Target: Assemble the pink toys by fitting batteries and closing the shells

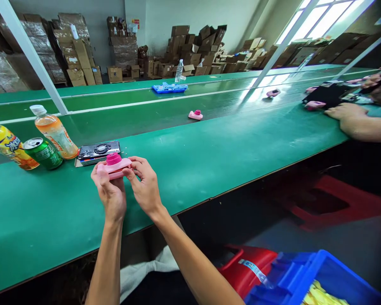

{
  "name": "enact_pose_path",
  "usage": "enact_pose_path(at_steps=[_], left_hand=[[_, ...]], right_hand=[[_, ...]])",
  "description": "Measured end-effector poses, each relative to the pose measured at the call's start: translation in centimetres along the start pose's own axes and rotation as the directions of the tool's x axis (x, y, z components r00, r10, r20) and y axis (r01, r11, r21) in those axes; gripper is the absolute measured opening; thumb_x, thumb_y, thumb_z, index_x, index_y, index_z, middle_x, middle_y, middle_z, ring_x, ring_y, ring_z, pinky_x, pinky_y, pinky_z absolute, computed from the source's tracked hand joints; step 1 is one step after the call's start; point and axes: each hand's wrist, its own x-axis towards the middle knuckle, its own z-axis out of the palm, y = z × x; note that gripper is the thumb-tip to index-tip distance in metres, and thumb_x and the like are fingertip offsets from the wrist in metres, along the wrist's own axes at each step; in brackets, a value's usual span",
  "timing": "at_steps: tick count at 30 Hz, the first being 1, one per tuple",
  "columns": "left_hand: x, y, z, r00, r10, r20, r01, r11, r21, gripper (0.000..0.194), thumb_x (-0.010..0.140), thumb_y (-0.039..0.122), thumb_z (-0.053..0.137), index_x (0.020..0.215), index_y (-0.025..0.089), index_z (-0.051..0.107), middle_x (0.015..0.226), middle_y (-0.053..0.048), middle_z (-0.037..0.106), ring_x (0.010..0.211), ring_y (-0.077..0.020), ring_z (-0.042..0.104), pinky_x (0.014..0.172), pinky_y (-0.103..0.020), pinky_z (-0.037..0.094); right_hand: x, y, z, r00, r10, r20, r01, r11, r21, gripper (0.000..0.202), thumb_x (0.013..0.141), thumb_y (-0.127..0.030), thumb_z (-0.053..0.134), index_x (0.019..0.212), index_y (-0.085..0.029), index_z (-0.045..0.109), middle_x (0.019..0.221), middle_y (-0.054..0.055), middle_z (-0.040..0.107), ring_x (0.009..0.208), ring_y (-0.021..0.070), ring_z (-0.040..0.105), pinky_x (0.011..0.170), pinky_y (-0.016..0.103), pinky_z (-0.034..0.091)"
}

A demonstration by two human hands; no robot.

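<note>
A pink toy camera [114, 162] with a darker pink lens is held up over the green tabletop [184, 169]. My left hand [110, 192] grips it from below and at its left side. At its right end, the fingers and thumb of my right hand [143, 182] pinch the body. A gap seems to run along the side facing me; what lies inside is hard to make out. Just behind my hands, a phone in a dark case [99, 149] rests on a small flat box, partly hidden by the toy camera.
On the left stand an orange drink bottle [55, 133], a green can [43, 153] and a yellow bottle [6, 142]. Another pink toy camera [195, 115] sits on the conveyor belt [139, 112]. A co-worker's hand [347, 113] rests at the right. Below is a blue crate [285, 271].
</note>
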Motion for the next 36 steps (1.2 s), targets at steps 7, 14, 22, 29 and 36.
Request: enact_pose_path(at_steps=[7, 14, 22, 29, 36], left_hand=[[-0.4, 0.5, -0.3, 0.998, -0.051, 0.021, 0.052, 0.999, -0.006, 0.037, 0.094, 0.056, 0.059, 0.112, 0.024, 0.052, 0.11, -0.005, 0.065, 0.096, -0.0174, 0.071, 0.074, -0.024, 0.058], [-0.3, 0.4, -2.7, 0.99, -0.098, 0.097, 0.092, 0.994, 0.061, 0.04, 0.094, 0.06, 0.061, 0.112, 0.024, 0.052, 0.109, -0.003, 0.064, 0.094, -0.0151, 0.07, 0.081, -0.026, 0.057], [-1.2, 1.0, -3.6, 0.957, -0.229, 0.176, 0.201, 0.966, 0.164, 0.053, 0.094, 0.065, 0.059, 0.129, 0.029, 0.044, 0.127, -0.008, 0.065, 0.107, -0.0199, 0.07, 0.096, -0.037, 0.056], [-1.4, -0.3, -3.7, 0.957, -0.216, 0.192, 0.19, 0.971, 0.145, 0.048, 0.092, 0.066, 0.062, 0.118, 0.028, 0.045, 0.119, -0.005, 0.064, 0.109, -0.0211, 0.07, 0.097, -0.04, 0.058], [-3.9, -0.6, -6.1, 0.946, -0.248, 0.211, 0.107, 0.85, 0.516, 0.057, 0.1, 0.067, 0.042, 0.14, 0.026, 0.036, 0.154, -0.019, 0.043, 0.138, -0.0306, 0.054, 0.109, -0.05, 0.051]], right_hand=[[-1.3, 0.5, 0.9, 0.976, 0.049, -0.21, 0.02, 0.949, 0.313, 0.041, 0.083, -0.051, 0.082, 0.104, -0.023, 0.061, 0.125, 0.013, 0.071, 0.11, 0.0242, 0.073, 0.095, 0.041, 0.062], [-0.3, -0.5, -1.6, 0.951, 0.229, 0.208, -0.289, 0.895, 0.339, 0.042, 0.077, -0.05, 0.086, 0.098, -0.023, 0.062, 0.104, 0.004, 0.075, 0.098, 0.0198, 0.074, 0.09, 0.035, 0.06], [0.1, -1.4, -4.0, 0.867, 0.346, 0.359, -0.447, 0.859, 0.251, 0.04, 0.082, -0.056, 0.079, 0.092, -0.022, 0.061, 0.102, 0.005, 0.074, 0.102, 0.0204, 0.069, 0.095, 0.037, 0.054], [-0.8, -1.7, -4.2, 0.866, 0.364, 0.343, -0.414, 0.907, 0.083, 0.031, 0.08, -0.043, 0.08, 0.086, -0.022, 0.059, 0.095, 0.0, 0.068, 0.096, 0.018, 0.065, 0.093, 0.035, 0.054], [2.0, 0.1, -7.6, 0.813, 0.409, 0.414, -0.347, 0.912, -0.219, 0.025, 0.076, -0.035, 0.079, 0.086, -0.021, 0.06, 0.08, -0.002, 0.07, 0.075, 0.0149, 0.066, 0.068, 0.025, 0.052]])
